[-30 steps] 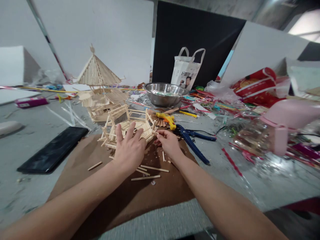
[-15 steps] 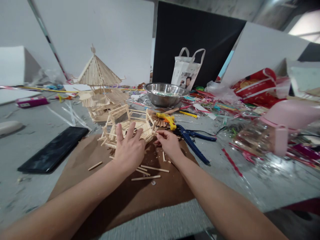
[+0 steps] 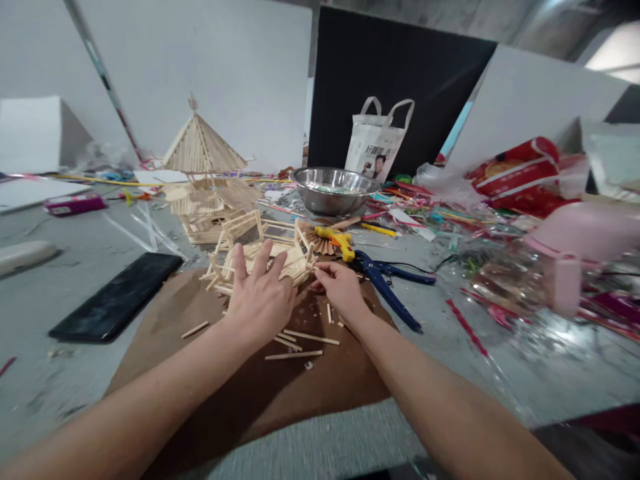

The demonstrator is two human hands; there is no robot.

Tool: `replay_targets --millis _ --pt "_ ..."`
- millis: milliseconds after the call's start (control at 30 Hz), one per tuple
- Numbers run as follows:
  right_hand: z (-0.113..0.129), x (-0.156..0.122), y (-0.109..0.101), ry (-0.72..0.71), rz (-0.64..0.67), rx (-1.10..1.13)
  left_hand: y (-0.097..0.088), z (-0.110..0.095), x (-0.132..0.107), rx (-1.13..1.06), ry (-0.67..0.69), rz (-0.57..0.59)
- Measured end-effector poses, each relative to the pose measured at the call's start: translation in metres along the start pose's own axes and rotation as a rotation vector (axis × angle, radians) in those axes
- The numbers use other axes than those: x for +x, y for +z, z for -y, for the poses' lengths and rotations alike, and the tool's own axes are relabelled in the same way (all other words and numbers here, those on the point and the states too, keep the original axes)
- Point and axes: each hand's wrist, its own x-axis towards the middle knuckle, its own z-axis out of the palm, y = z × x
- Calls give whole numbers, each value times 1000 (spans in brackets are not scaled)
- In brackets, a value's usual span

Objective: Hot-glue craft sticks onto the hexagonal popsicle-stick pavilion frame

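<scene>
A small open framework of pale wooden sticks (image 3: pixel 295 267) stands at the back of a brown sheet (image 3: pixel 340 393). My left hand (image 3: pixel 263 293) lies over its near side with the fingers spread, covering part of it. At the framework's right corner, my right hand (image 3: pixel 343 290) has thumb and forefinger pinched on a wooden stick, mostly hidden by the fingers. Several loose sticks (image 3: pixel 294 355) lie on the sheet below the hands. Behind the framework stands a larger stick model with a pointed roof (image 3: pixel 207 150).
Blue-handled pliers (image 3: pixel 387 293) and a yellow tool (image 3: pixel 335 238) lie to the right. A black phone (image 3: pixel 117 297) is at left. Farther back stand a steel bowl (image 3: pixel 333 200) and a white bag (image 3: pixel 375 143). A pink-lidded clear bottle (image 3: pixel 565 247) and scattered coloured scraps crowd the right side.
The view has shifted slightly, so everything appears a little farther right. Both hands keep nearly the same pose at the framework.
</scene>
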Motion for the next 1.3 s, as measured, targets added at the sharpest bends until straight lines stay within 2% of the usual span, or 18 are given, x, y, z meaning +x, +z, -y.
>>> replay_targets --millis 133,200,267,367,467,567,733,800,900,967,1033,1167,1300 --pt "-2 1 1 3 -3 27 -26 15 2 -23 49 -34" --pt "-1 0 1 8 -6 42 -37 23 -3 -66 40 42" --pt "-1 0 2 12 -10 55 -41 26 -13 -102 -32 154" --pt "1 -1 2 15 -13 63 -32 25 -31 -113 -116 287" --pt "2 -2 2 15 -13 55 -13 22 -42 -144 -110 359" --pt "3 -2 1 16 -8 44 0 20 -44 -130 -100 360" --pt "0 0 0 -5 7 11 3 20 -40 -30 -172 386" --pt "1 0 -1 -110 -36 -88 3 20 -39 -8 -185 387" --pt "8 -5 -3 -398 -120 -350 3 22 -39 -17 -160 359" --pt "14 -11 -3 -578 -64 -479 4 23 -39 -34 -140 325" --pt "17 -18 -1 -712 69 -546 5 24 -40 -42 -126 288" --pt "15 -25 3 -812 265 -608 9 28 -41 -41 -105 256" --pt "13 -24 7 -810 298 -670 13 29 -41 -61 -95 253"
